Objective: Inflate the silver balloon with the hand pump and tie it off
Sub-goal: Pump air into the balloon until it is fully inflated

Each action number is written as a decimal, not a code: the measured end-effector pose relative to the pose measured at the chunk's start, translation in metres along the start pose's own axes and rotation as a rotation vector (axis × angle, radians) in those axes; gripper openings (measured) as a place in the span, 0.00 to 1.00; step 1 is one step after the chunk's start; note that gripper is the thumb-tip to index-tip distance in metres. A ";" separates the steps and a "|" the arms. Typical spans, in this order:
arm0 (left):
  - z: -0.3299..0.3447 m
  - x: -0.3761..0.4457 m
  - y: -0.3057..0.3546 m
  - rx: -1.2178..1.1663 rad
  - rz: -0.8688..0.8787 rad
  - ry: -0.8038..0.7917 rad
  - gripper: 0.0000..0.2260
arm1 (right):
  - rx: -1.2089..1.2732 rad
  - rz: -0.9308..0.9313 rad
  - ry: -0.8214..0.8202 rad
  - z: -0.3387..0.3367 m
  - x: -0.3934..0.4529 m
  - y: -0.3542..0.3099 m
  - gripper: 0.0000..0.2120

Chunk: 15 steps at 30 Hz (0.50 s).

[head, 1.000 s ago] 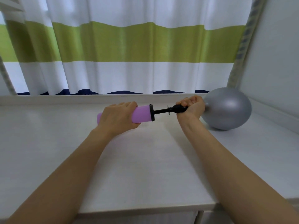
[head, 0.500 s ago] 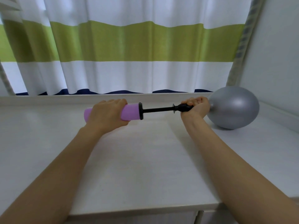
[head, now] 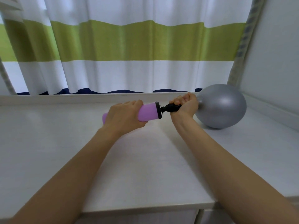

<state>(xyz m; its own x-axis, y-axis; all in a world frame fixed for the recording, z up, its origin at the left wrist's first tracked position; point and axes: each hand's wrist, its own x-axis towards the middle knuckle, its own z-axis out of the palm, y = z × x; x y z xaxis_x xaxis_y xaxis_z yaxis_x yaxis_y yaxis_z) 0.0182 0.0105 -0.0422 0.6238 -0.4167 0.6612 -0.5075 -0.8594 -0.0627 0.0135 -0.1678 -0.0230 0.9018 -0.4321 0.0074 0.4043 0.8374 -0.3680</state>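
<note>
White-and-green striped curtains (head: 129,46) with a dark navy hem hang in soft vertical folds at the far side, behind a smooth, matte white tabletop (head: 145,167) whose raised far lip runs left to right under the fabric, and a pale wall closes the scene on the right. On the far right of that tabletop rests the round silver latex balloon (head: 224,107), glossy with a soft highlight, already swollen to a plump egg shape and touching the surface with its underside. Its neck runs left into the right hand (head: 186,104), whose fingers are curled tight around the black plastic nozzle of the pump, apparently pinching the balloon's mouth against it, though the neck itself is hidden inside the fist. The left hand (head: 124,117) wraps its fingers around the lilac cylindrical hand pump (head: 148,111), a smooth hard plastic barrel with a black collar at its right end; almost no rod shows between collar and nozzle, so the stroke looks pushed in. The balloon should handle as very light, springy and thin-skinned: easy to roll away, slick when stretched, and liable to pop under a nail or shed air the instant the mouth slips. The safest hold is probably at the neck just beside the nozzle, pinched firmly between thumb and forefinger, not on the taut body. The pump is rigid and light, best gripped mid-barrel.
</note>
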 end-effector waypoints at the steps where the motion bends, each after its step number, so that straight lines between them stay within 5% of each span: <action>1: 0.000 0.000 -0.002 -0.010 -0.001 -0.003 0.19 | -0.004 0.000 -0.007 0.000 0.001 -0.001 0.18; 15: -0.006 -0.019 -0.071 0.003 -0.154 -0.086 0.15 | 0.048 -0.081 0.095 -0.013 0.018 -0.032 0.15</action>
<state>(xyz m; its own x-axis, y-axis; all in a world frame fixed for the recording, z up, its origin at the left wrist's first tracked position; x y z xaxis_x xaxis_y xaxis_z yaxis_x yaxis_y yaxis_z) 0.0384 0.0812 -0.0461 0.7429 -0.3038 0.5966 -0.4000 -0.9160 0.0317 0.0145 -0.2062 -0.0235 0.8485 -0.5265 -0.0536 0.4837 0.8127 -0.3250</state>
